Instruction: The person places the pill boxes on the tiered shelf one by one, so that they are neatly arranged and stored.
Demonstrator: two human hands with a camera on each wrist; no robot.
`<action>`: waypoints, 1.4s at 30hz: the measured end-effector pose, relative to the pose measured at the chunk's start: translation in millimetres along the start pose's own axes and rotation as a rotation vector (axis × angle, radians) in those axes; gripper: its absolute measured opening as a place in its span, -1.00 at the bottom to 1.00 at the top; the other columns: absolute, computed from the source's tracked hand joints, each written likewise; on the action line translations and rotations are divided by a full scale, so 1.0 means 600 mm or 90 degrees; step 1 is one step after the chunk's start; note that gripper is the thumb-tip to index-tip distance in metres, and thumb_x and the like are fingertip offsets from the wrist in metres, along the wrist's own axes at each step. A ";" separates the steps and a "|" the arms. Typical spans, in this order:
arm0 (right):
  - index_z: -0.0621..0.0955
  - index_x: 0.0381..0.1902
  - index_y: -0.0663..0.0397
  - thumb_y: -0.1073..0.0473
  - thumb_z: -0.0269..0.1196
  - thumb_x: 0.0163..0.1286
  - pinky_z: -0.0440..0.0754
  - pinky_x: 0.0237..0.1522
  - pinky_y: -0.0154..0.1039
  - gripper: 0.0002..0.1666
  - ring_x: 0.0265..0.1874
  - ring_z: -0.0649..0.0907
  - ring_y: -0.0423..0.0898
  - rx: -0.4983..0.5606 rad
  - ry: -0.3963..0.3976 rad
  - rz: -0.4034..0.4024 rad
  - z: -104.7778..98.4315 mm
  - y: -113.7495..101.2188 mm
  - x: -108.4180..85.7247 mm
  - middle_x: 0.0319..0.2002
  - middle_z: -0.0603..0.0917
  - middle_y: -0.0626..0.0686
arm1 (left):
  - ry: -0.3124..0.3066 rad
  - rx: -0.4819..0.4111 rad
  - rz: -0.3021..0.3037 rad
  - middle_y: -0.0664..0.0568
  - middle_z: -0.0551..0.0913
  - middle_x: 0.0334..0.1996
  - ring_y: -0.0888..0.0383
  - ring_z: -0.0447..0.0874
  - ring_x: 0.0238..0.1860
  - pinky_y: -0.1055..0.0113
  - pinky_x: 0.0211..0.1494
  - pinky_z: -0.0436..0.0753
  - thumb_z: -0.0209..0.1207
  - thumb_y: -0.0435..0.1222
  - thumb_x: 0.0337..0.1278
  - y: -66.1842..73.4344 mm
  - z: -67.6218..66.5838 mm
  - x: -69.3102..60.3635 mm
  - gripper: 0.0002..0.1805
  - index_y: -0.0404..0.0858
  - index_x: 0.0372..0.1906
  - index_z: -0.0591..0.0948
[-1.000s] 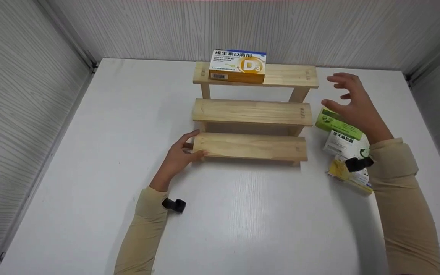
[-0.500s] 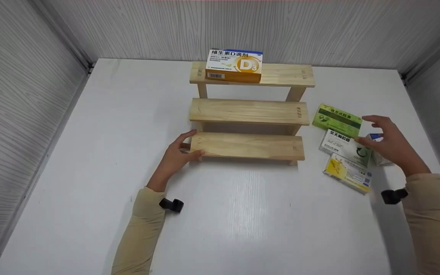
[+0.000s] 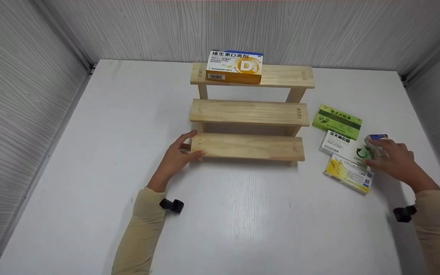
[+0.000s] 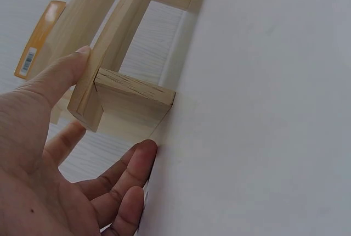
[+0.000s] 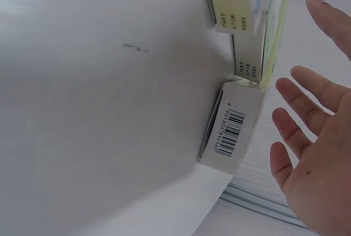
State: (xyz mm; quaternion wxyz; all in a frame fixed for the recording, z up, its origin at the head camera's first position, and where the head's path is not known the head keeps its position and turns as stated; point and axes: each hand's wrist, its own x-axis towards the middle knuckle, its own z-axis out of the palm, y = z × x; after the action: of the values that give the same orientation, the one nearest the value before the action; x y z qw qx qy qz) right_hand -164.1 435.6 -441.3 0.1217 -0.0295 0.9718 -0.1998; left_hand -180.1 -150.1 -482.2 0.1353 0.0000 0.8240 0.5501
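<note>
A three-tier wooden stand [image 3: 248, 147] occupies the middle of the head view. My left hand [image 3: 174, 161] grips the left end of its lowest board, thumb on one side and index finger on the other, as the left wrist view shows. My right hand [image 3: 393, 162] hovers over a small white box with a blue edge [image 3: 378, 136], partly covering it. In the right wrist view the fingers are spread, apart from that box's barcode end [image 5: 233, 129]. Beside it lie a green medicine box [image 3: 337, 121], a white medicine box [image 3: 342, 146] and a yellow-and-white one [image 3: 349, 175].
An orange-and-white vitamin D box [image 3: 234, 67] lies on the left part of the top board. The white tabletop [image 3: 243, 225] has panelled walls [image 3: 159, 30] at the back and sides.
My right hand has come down from beside the top board, towards the front and right, to the small white box. My left hand keeps its hold on the stand.
</note>
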 end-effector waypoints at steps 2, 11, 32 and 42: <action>0.23 0.42 0.26 -0.22 0.25 0.30 0.00 0.03 0.48 -0.04 0.19 0.12 0.59 -0.013 0.000 0.002 0.004 0.001 -0.001 0.32 0.18 0.52 | 0.003 0.003 -0.001 -0.16 0.51 0.11 -0.02 0.46 0.11 0.19 -0.06 0.47 0.39 0.03 -0.02 0.000 0.000 0.000 -0.16 0.17 0.42 0.30; 0.37 0.29 0.21 -0.24 0.29 0.25 -0.06 -0.04 0.44 -0.14 0.18 0.08 0.62 -0.034 0.006 -0.008 0.022 0.006 0.002 0.30 0.25 0.45 | 0.001 0.013 -0.003 -0.13 0.47 0.18 -0.02 0.47 0.13 0.18 -0.05 0.48 0.39 0.04 -0.03 0.000 0.000 -0.002 -0.15 0.17 0.42 0.30; 0.32 0.34 0.21 -0.26 0.24 0.29 -0.12 -0.05 0.45 -0.12 0.20 0.04 0.61 -0.066 -0.024 0.001 0.013 0.003 0.008 0.33 0.20 0.48 | 0.000 0.006 -0.008 -0.17 0.56 -0.02 0.01 0.51 0.00 0.22 -0.12 0.47 0.38 0.07 -0.03 -0.002 -0.001 -0.002 -0.16 0.19 0.41 0.30; 0.30 0.33 0.24 -0.20 0.29 0.25 -0.01 -0.05 0.37 -0.11 0.19 0.07 0.57 -0.100 -0.029 -0.015 0.013 0.005 0.016 0.31 0.21 0.47 | -0.001 0.014 0.006 -0.17 0.59 -0.05 0.02 0.54 -0.02 0.24 -0.12 0.47 0.38 0.04 -0.01 0.000 -0.001 -0.001 -0.16 0.15 0.42 0.30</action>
State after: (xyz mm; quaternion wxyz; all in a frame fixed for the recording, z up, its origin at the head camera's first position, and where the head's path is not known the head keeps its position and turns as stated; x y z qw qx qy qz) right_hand -171.5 434.4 -451.6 0.1388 -0.0549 0.9810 -0.1237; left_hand -179.7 -151.1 -482.0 0.1331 0.0061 0.8300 0.5417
